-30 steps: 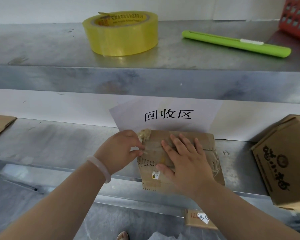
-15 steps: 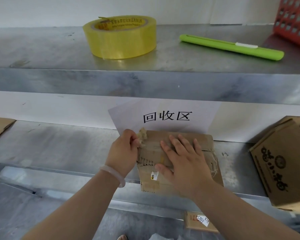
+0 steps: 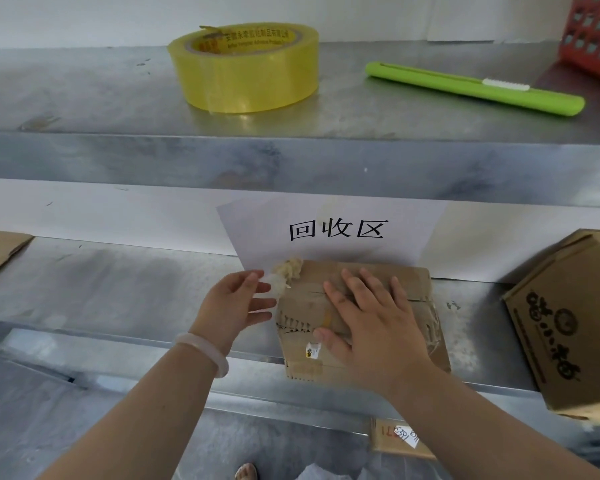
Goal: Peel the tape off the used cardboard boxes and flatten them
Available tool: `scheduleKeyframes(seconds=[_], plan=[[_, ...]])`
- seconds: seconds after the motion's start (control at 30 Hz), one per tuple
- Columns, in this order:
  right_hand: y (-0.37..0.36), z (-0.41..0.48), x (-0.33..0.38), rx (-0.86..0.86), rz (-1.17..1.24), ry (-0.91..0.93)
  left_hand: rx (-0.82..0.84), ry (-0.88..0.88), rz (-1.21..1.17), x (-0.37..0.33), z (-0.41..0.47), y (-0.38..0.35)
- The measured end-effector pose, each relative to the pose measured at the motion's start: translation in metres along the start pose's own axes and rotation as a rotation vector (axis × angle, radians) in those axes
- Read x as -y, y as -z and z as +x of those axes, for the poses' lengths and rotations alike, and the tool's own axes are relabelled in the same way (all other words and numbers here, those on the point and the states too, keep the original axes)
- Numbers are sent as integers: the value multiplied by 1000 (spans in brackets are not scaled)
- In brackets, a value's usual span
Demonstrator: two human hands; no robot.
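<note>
Left hand (image 3: 236, 304) pinches the tape strip (image 3: 273, 287); flat right hand (image 3: 374, 327) pins the flattened cardboard box (image 3: 414, 282). Peel low, slowly.

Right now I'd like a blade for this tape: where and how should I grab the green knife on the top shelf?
I'd pinch the green knife mid-body, left of its white slider, from the front and above: it lies flat and slim, and the red basket crowds its right end.
</note>
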State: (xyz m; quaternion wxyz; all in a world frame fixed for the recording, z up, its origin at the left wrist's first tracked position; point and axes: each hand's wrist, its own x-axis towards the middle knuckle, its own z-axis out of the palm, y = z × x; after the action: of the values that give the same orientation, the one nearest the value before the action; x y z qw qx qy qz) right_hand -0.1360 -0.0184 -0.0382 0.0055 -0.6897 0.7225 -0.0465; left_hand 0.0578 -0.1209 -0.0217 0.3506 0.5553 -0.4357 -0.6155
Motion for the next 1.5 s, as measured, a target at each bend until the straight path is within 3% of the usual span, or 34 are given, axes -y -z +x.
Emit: scheduleKeyframes(seconds=[0.13,0.33,0.47,0.67,0.77,0.87,0.93,1.07,1.13,1.27,1.37,1.5], plan=[[0,0,0,0,2,-11,125,-9,125,-6,0,-14],[0,0,0,35,24,-23,-45,-326,523,-8,1,-18],[2,1,1,54,33,-16,-16,-526,623,-3,-7,-16],[15,2,0,125,74,3,41,-536,801,-17,-12,-13],[25,5,-5,140,292,-12,14,-629,948,-25,-14,-22],[37,5,-20,65,713,-105,-131,-951,1249,-25,-19,-39],[47,1,-33,-14,806,-162,-59,-1018,1311,-24,-24,-57],[54,-2,-69,-196,772,-318,268,-911,1366,-16,-25,-96],[49,-2,-89,-142,888,-472,360,-754,1425,-9,-18,-108],[26,0,-117,142,1160,-670,394,-691,1463,0,-12,-111],[14,1,-122,164,1354,-732,406,-730,1436,2,-14,-106],[12,4,-125,178,1385,-769,405,-758,1411,3,-13,-105]])
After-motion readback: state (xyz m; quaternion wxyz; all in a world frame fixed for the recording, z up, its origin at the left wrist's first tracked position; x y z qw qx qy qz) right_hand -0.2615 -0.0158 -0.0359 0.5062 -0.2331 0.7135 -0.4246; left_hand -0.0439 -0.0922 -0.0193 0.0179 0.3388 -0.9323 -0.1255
